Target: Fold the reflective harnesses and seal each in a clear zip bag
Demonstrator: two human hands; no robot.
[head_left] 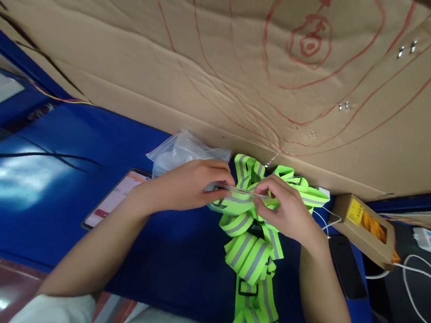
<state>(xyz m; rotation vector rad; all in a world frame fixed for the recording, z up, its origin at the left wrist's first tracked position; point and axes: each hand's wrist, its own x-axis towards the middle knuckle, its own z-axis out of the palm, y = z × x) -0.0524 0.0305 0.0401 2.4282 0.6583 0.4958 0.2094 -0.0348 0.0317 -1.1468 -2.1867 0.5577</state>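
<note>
A tangle of neon yellow-green reflective straps (252,252) with grey stripes lies on the blue table (63,176) and hangs over its near edge. My left hand (190,184) is closed, pinching the edge of a clear plastic bag (186,150) and a strap at the top of the pile. My right hand (291,210) is closed too, pinching the same strap from the right, a few centimetres from the left fingers. A black plastic buckle (247,288) shows lower in the straps.
A large cardboard sheet (226,55) with red drawn curves stands behind the table. A phone (113,199) with a lit screen lies left of my left arm. A small cardboard box (368,226), a dark phone (345,265) and white cables (417,290) are at the right.
</note>
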